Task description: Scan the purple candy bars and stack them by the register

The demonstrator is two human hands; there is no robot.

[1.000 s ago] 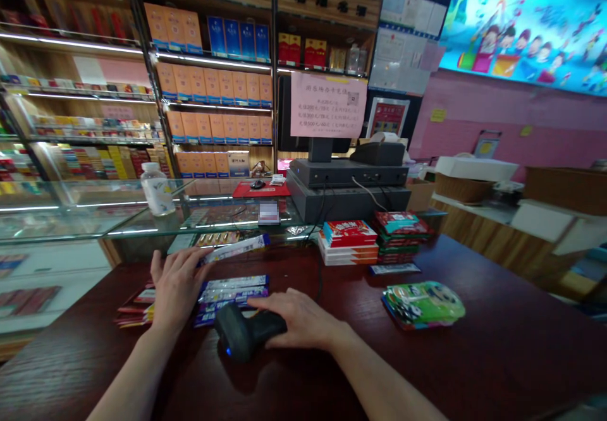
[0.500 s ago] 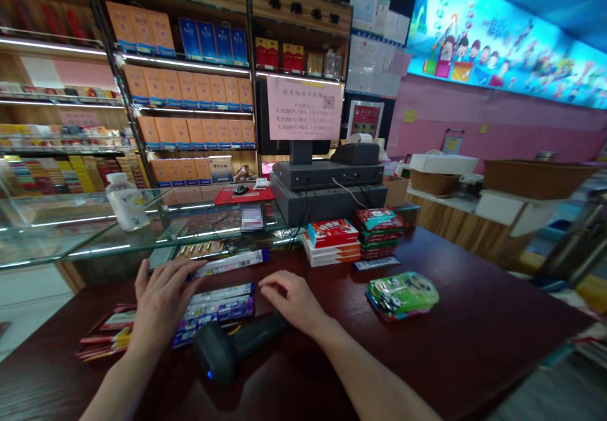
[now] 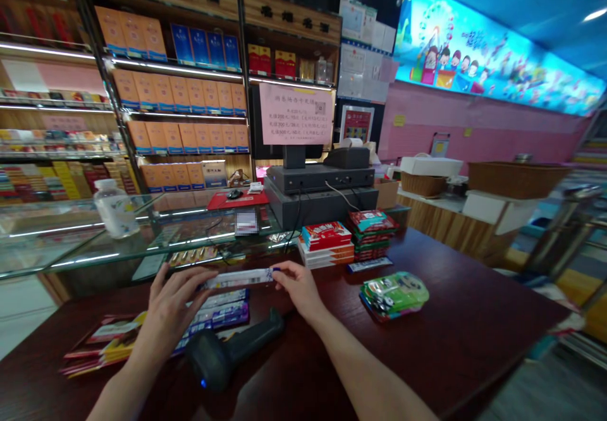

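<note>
A long thin white-and-blue packet (image 3: 243,278) is stretched level between my two hands, above the dark table. My left hand (image 3: 175,301) is closed on its left end, with the fingertips partly behind it. At the right end, my right hand (image 3: 300,288) pinches the blue tip between thumb and fingers. Below lie several purple-and-blue packets (image 3: 222,315), partly covered by my left hand. A black barcode scanner (image 3: 227,348) with a blue light rests on the table between my forearms. Red-and-yellow packets (image 3: 107,342) lie left of my left wrist.
Green panda-printed packs (image 3: 394,293) lie to the right. Behind them are stacked red-and-white boxes (image 3: 327,244), a pile of red-green packets (image 3: 372,234) and one flat blue packet (image 3: 370,265). A cash register (image 3: 317,187) and a plastic bottle (image 3: 115,209) stand farther back, beyond the table (image 3: 450,339).
My right hand has left the scanner handle's end and taken hold of the packet's right end. The packet now sits between both hands, nearer me. The view has shifted slightly.
</note>
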